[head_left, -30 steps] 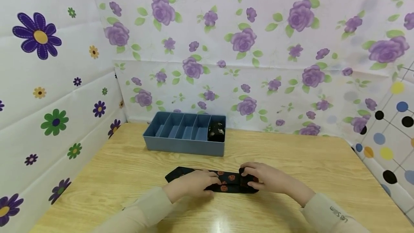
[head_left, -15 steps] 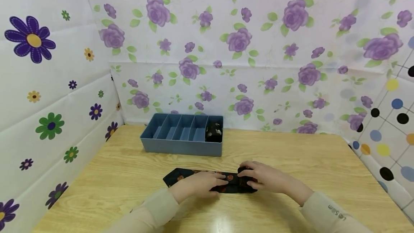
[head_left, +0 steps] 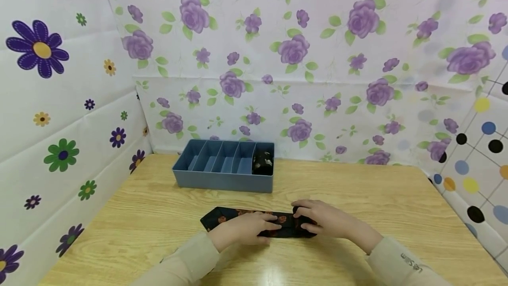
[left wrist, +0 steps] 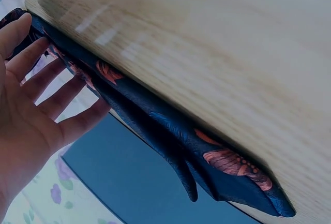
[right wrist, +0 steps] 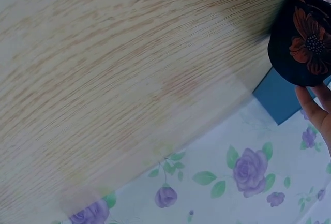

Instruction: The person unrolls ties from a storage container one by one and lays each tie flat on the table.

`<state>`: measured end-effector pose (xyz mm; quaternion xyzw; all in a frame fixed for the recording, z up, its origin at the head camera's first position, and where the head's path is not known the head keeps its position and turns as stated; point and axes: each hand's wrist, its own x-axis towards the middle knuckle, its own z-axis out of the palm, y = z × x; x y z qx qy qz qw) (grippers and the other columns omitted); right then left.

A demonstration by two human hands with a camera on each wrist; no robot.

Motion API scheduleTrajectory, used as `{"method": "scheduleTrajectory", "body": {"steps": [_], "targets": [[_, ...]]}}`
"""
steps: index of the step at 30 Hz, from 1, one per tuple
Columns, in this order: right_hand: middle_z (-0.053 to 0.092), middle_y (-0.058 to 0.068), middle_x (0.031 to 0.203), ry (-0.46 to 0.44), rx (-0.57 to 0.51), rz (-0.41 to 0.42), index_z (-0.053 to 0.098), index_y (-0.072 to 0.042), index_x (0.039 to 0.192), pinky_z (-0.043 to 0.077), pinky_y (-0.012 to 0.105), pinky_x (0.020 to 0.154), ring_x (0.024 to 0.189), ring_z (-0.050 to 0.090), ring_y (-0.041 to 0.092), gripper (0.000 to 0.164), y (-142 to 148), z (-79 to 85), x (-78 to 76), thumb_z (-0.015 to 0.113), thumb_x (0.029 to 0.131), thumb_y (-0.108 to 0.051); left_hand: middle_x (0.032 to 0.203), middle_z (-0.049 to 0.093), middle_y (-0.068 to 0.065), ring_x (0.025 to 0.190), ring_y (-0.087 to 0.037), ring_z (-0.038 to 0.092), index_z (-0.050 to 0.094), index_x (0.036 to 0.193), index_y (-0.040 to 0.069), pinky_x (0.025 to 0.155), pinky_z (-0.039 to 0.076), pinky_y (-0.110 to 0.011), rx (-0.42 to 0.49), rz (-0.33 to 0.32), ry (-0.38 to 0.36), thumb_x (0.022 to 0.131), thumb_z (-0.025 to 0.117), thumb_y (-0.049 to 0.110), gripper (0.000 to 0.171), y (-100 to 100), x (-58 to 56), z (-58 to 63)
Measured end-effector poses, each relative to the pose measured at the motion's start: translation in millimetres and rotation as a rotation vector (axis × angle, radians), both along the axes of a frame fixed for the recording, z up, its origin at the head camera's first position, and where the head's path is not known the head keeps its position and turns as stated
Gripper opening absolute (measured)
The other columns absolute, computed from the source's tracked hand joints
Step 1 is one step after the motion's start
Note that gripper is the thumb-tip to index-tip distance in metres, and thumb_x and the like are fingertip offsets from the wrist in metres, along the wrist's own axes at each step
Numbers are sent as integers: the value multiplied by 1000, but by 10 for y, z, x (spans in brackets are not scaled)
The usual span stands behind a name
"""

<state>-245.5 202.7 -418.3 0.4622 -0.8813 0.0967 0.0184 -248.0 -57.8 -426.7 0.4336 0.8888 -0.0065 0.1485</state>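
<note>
On grained tabletop (head_left: pixel 381 202), right hand (head_left: pixel 325 218) grips partly rolled floral tie (head_left: pixel 284 220), left hand (head_left: pixel 245 227) outstretched.

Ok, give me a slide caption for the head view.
Left hand on a dark patterned tie, right hand gripping its rolled end, blue divided tray behind.

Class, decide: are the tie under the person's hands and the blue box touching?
Apart: the head view shows bare tabletop between tie and blue box.
</note>
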Motion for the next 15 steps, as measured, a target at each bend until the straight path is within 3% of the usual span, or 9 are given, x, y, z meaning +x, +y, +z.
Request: {"method": "scheduleTrajectory", "body": {"steps": [9, 15], "targets": [[56, 14, 130, -22, 7, -14, 60, -17, 98, 51, 42, 90, 112, 59, 28, 10, -1, 26, 8, 64, 91, -23, 150, 37, 2, 135, -18, 41, 44, 142, 30, 104, 42, -33, 14, 11, -15, 92, 54, 43, 52, -9, 9, -14], [58, 14, 128, -30, 13, -26, 57, -17, 93, 51, 41, 90, 113, 58, 29, 13, 9, 22, 7, 67, 88, -22, 150, 38, 2, 134, -17, 42, 44, 142, 30, 103, 43, -32, 12, 7, -6, 93, 55, 42, 52, -7, 8, -16]]}}
